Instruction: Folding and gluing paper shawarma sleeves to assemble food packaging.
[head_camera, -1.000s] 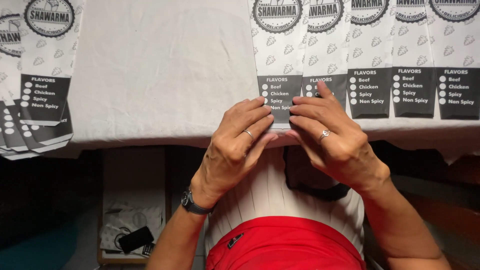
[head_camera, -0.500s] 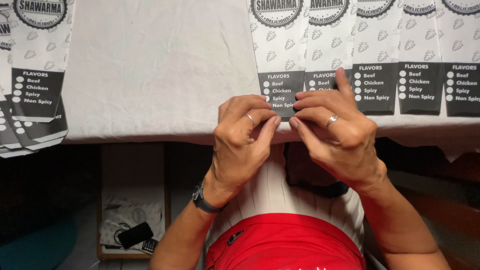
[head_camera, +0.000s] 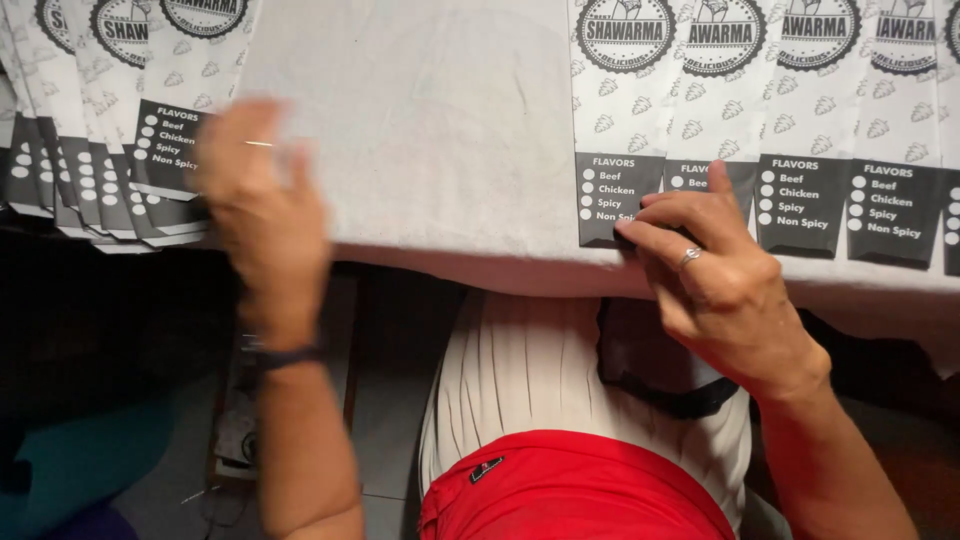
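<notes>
A row of printed paper sleeves (head_camera: 800, 120), white above with a dark band at the bottom, lies side by side on the right of a table covered in white cloth (head_camera: 430, 130). My right hand (head_camera: 715, 275) rests its fingertips on the lower edge of the leftmost sleeve (head_camera: 618, 120) in that row. A fanned stack of the same sleeves (head_camera: 110, 120) lies at the far left. My left hand (head_camera: 255, 205), blurred by motion, hovers at the right edge of that stack with fingers spread and nothing visibly held. It wears a wristwatch.
The table's front edge runs across the middle of the view. Below it are my white top and red garment (head_camera: 570, 485), a dark floor, and a low wooden shelf (head_camera: 235, 440) with small items on the left.
My left hand has left the sleeve it shared with my right hand and swung left to the fanned stack. My right hand stays on the leftmost sleeve of the row.
</notes>
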